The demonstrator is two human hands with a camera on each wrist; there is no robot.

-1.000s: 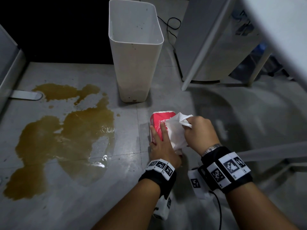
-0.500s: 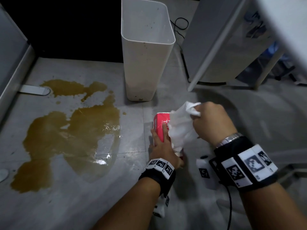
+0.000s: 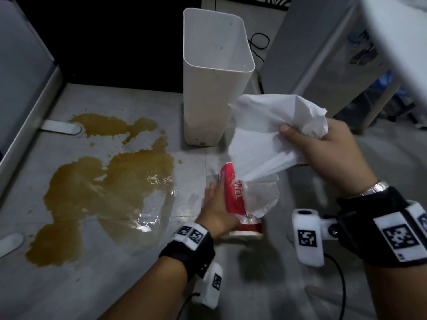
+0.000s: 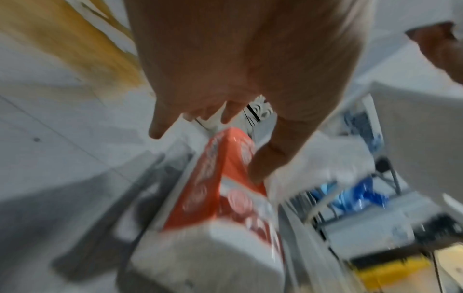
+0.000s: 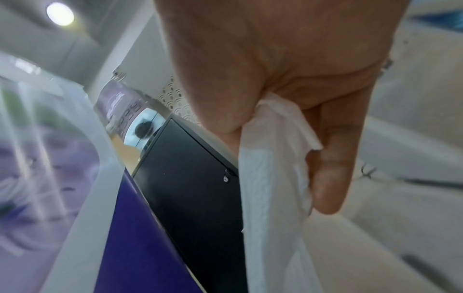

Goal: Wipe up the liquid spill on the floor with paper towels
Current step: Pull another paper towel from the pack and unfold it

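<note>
A brown liquid spill point(image 3: 104, 185) spreads over the grey floor at the left and shows blurred in the left wrist view point(image 4: 75, 49). To its right lies a red and white paper towel pack point(image 3: 233, 199) point(image 4: 215, 202). My left hand point(image 3: 213, 204) point(image 4: 208, 154) holds the pack, thumb on one side and fingers on the other. My right hand point(image 3: 321, 151) point(image 5: 288, 138) is raised above the pack and grips a bunch of white paper towels point(image 3: 265, 139) point(image 5: 270, 198). The bunch's lower end is still in the pack's opening.
A tall white bin point(image 3: 215, 77) stands on the floor just behind the pack. A grey cabinet wall point(image 3: 20, 93) borders the spill on the left. White furniture legs point(image 3: 312, 54) and a black cable point(image 3: 258, 42) are at the back right.
My right hand has risen up and to the right, drawing the towels much further out of the pack. My left hand has shifted from the pack's top to its left side.
</note>
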